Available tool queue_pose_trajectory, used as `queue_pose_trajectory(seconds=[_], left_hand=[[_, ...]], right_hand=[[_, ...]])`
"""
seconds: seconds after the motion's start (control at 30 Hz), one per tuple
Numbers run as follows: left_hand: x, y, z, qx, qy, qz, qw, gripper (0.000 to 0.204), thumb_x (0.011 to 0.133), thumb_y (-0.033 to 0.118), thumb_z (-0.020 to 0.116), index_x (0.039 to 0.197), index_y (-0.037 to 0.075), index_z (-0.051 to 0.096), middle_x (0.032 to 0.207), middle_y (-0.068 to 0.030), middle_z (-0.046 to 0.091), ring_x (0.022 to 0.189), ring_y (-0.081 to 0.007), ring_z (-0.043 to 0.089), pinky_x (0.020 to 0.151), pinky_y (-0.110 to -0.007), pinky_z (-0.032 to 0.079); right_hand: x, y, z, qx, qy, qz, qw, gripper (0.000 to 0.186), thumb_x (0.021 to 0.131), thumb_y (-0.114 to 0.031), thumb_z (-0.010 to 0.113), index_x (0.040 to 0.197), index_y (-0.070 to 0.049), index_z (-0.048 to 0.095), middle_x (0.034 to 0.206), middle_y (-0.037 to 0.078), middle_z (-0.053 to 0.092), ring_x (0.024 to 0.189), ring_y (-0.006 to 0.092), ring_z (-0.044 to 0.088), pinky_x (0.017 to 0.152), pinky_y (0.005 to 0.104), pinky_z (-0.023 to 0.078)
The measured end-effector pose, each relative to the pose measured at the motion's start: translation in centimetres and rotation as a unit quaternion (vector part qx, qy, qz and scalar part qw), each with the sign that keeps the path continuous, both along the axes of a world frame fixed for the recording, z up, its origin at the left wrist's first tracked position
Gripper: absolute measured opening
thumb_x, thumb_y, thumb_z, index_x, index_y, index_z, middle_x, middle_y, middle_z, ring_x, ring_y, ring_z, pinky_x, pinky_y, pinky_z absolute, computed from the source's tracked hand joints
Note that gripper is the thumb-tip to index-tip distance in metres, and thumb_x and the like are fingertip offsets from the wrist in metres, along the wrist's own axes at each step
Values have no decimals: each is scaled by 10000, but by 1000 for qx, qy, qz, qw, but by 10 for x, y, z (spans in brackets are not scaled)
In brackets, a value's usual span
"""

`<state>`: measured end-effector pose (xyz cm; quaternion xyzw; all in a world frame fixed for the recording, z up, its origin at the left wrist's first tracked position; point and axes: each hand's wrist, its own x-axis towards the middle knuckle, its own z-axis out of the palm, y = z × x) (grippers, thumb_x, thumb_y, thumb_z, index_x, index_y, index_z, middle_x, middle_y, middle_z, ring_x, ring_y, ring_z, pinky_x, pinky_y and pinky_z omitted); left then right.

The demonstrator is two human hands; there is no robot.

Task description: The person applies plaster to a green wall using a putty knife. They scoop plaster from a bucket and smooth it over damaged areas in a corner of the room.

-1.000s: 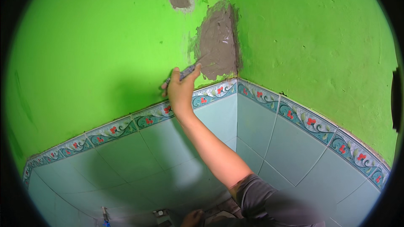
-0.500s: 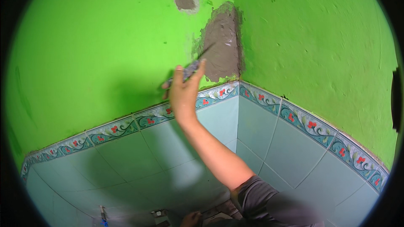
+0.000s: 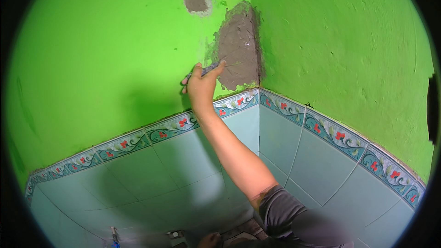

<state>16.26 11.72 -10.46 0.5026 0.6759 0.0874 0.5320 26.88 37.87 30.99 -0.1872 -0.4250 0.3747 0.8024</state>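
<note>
My right hand (image 3: 203, 78) grips a grey, mottled hand tool (image 3: 209, 69), a scraper or trowel, at the left part of a large brown-grey plaster patch (image 3: 238, 46) in the wall corner. The tool's tip lies over the patch; whether it touches is unclear. A smaller round patch (image 3: 197, 1) sits higher on the green wall (image 3: 105, 50). Low in the picture is what looks like my left hand (image 3: 210, 240), dim and partly out of frame, so its fingers cannot be made out.
Pale turquoise tiles (image 3: 321, 174) cover both walls below a floral border strip (image 3: 124, 144). A blue-handled object (image 3: 115, 241) stands or hangs at the lower left. A dark edge (image 3: 432, 108) shows at the far right. Dim objects (image 3: 177, 239) lie at the bottom.
My right hand and the tool have shifted up and slightly right along the plaster patch, with the forearm following. The tool is now held at a flatter angle than half a second ago.
</note>
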Motion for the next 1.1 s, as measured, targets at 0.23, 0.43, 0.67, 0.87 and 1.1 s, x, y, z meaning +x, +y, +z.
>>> queue_pose_trajectory(seconds=[0.23, 0.43, 0.67, 0.87, 1.1], left_hand=[[8, -6, 20, -12, -56, 43, 997, 703, 1038, 571, 403, 1584, 139, 303, 1654, -108, 261, 1524, -275, 265, 1221, -446, 250], [2, 12, -21, 1, 34, -34, 999, 665, 1047, 557, 375, 1564, 139, 346, 1643, -107, 287, 1505, -284, 296, 1217, -450, 257], [8, 5, -7, -8, 18, -12, 1000, 657, 1050, 550, 361, 1551, 125, 375, 1623, -124, 329, 1498, -289, 309, 1213, -450, 262], [8, 4, -3, -11, 1, 17, 1000, 665, 1054, 542, 366, 1569, 121, 339, 1643, -117, 295, 1507, -288, 297, 1218, -443, 256], [2, 5, -35, 19, 15, -48, 999, 677, 1052, 537, 395, 1556, 87, 353, 1622, -144, 326, 1493, -288, 328, 1213, -443, 264]], right_hand=[[-10, -25, 14, 37, -1, 54, 998, 821, 1029, -144, 509, 1586, -7, -79, 997, 215, 612, 573, 193, 607, 438, 318, 497], [7, -20, -13, 90, -15, -46, 995, 797, 1043, -157, 506, 1598, -23, -51, 940, 181, 624, 586, 154, 595, 473, 318, 494], [12, -14, -26, -27, -4, -9, 1000, 807, 1049, -138, 506, 1587, -41, -87, 776, 91, 595, 570, 157, 579, 442, 289, 464], [-38, 15, -5, 27, 0, -22, 999, 817, 1042, -136, 511, 1584, -46, -94, 775, 89, 590, 563, 155, 578, 436, 290, 466], [-13, -31, -10, 56, -1, -2, 998, 802, 1047, -153, 519, 1594, -65, -60, 810, 88, 586, 594, 147, 592, 437, 279, 469]])
